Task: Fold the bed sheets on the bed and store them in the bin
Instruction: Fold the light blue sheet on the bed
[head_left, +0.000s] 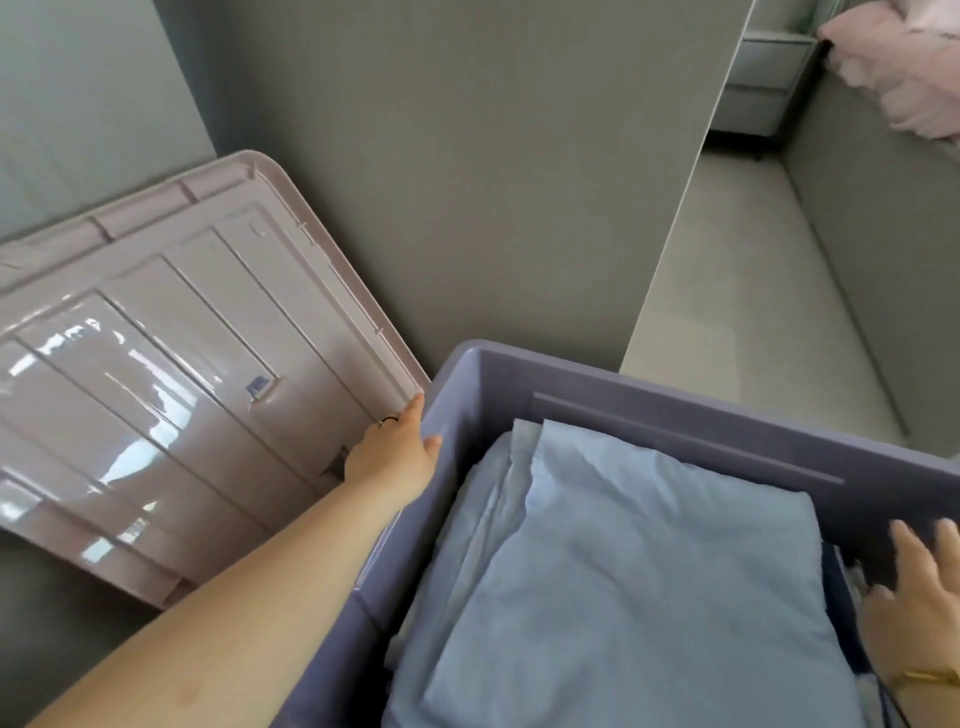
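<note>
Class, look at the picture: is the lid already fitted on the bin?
No, the lid stands tilted beside the bin, and the folded sheets lie uncovered inside it.

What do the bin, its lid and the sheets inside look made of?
The bin looks moulded plastic: matte lavender, stepped rim. The lid, also plastic, glossy pinkish: bright reflections, moulded ribs. The sheets: soft woven fabric, maybe cotton, matte light blue, creased.
</note>
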